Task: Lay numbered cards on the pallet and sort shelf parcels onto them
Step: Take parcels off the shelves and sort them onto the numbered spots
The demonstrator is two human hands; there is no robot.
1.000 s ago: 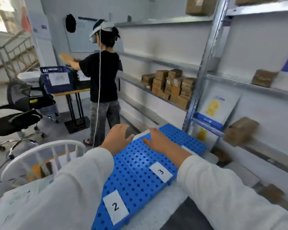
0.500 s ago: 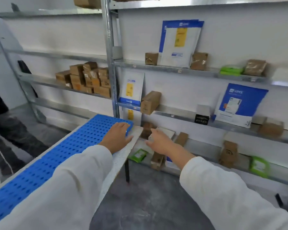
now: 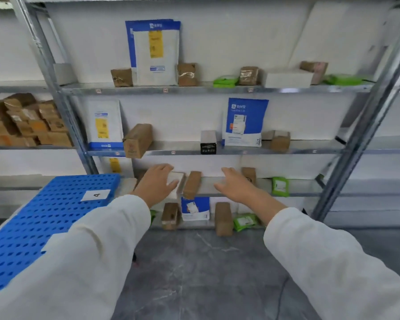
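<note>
The blue perforated pallet (image 3: 44, 218) lies at the left, with a white card marked 4 (image 3: 95, 195) near its far end. Both arms in white sleeves reach toward the metal shelf (image 3: 217, 150). My left hand (image 3: 156, 184) is spread over a white box (image 3: 176, 181) on the lower shelf, fingers apart; whether it touches the box is unclear. A brown parcel (image 3: 191, 184) stands just right of that box. My right hand (image 3: 237, 184) hovers open over bare shelf, between this parcel and another brown parcel (image 3: 249, 175).
Higher shelves carry blue-and-white mailers (image 3: 155, 51), brown boxes (image 3: 138, 139), a black box (image 3: 208, 145) and green packets (image 3: 225, 80). The bottom shelf holds more brown parcels (image 3: 223, 219) and green packets (image 3: 245, 221). Stacked cartons (image 3: 28, 121) fill the left bay. Grey floor lies below.
My view has swung from the pallet to the shelf. Both hands left the pallet's end and moved forward and right to the lower shelf.
</note>
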